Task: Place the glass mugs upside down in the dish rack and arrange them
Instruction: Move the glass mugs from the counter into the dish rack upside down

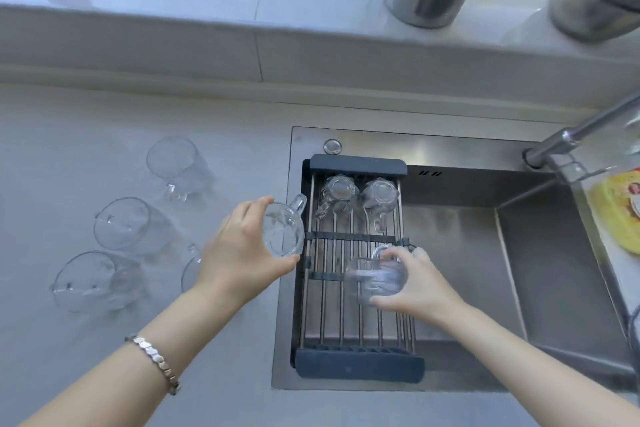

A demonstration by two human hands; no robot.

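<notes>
A dark-framed dish rack (pixel 358 163) with metal bars lies across the left end of the sink. Two glass mugs (pixel 337 192) (pixel 380 196) stand upside down at its far end. My left hand (pixel 239 250) grips a third glass mug (pixel 282 232) just left of the rack, its handle pointing away from me. My right hand (pixel 420 283) holds another glass mug (pixel 377 276) over the rack's middle right, blurred, handle at the far side. Several more glass mugs (pixel 175 163) (pixel 126 224) (pixel 93 279) stand on the counter to the left; one (pixel 190 272) is partly hidden behind my left wrist.
The steel sink basin (pixel 460 253) opens to the right of the rack, with a tap (pixel 568 137) over its far right corner. A yellow object (pixel 620 208) lies at the right edge. Metal containers (pixel 426 5) stand on the raised ledge behind.
</notes>
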